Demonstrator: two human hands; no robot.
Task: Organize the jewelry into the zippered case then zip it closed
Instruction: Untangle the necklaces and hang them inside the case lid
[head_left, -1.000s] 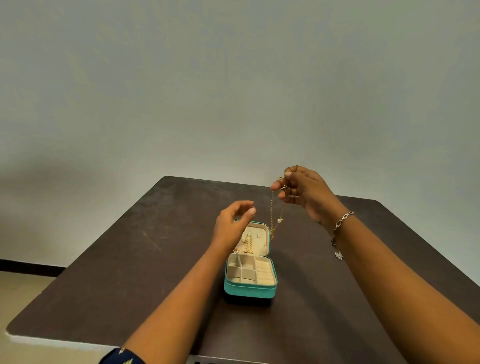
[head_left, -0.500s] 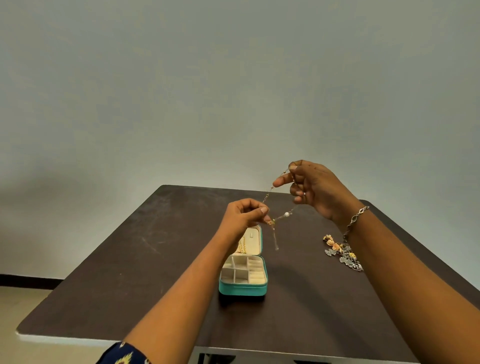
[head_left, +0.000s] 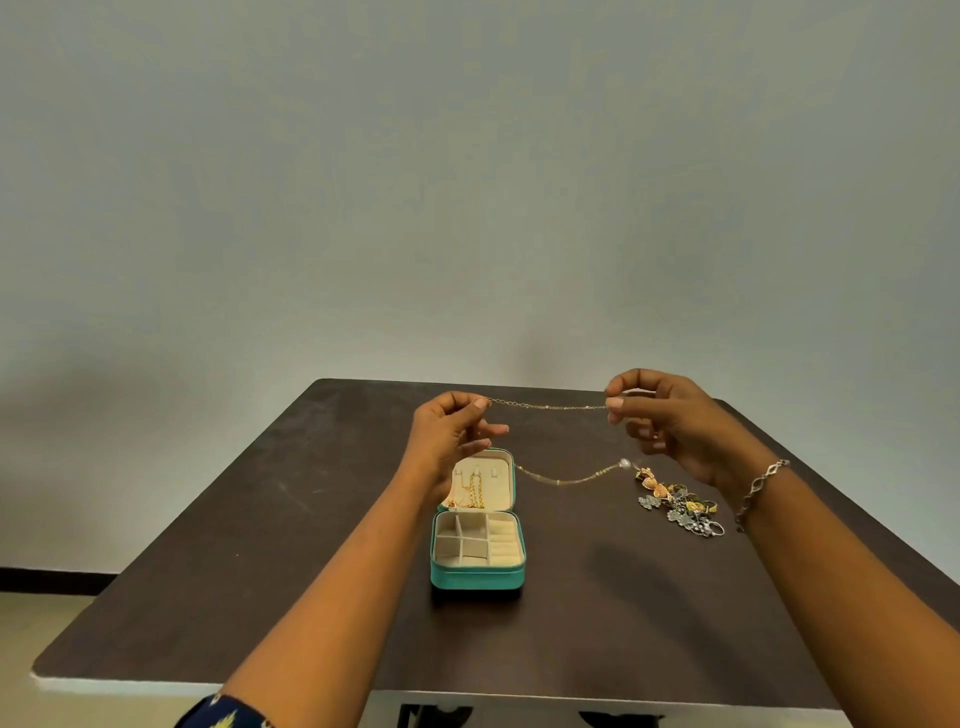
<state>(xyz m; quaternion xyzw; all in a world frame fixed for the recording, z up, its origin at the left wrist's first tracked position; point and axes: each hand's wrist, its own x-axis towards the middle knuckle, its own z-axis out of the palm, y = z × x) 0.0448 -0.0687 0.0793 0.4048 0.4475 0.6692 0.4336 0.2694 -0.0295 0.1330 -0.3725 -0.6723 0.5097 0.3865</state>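
Both left hand (head_left: 447, 434) and right hand (head_left: 672, 423) pinch a necklace (head_left: 545, 406); open case (head_left: 478, 579) lid holds gold chain (head_left: 477, 491).

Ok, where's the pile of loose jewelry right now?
In the head view, the loose jewelry pile lies on the dark table, right of the open teal case, just below the raised right hand.

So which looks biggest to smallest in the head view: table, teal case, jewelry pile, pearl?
1. table
2. teal case
3. jewelry pile
4. pearl on the necklace
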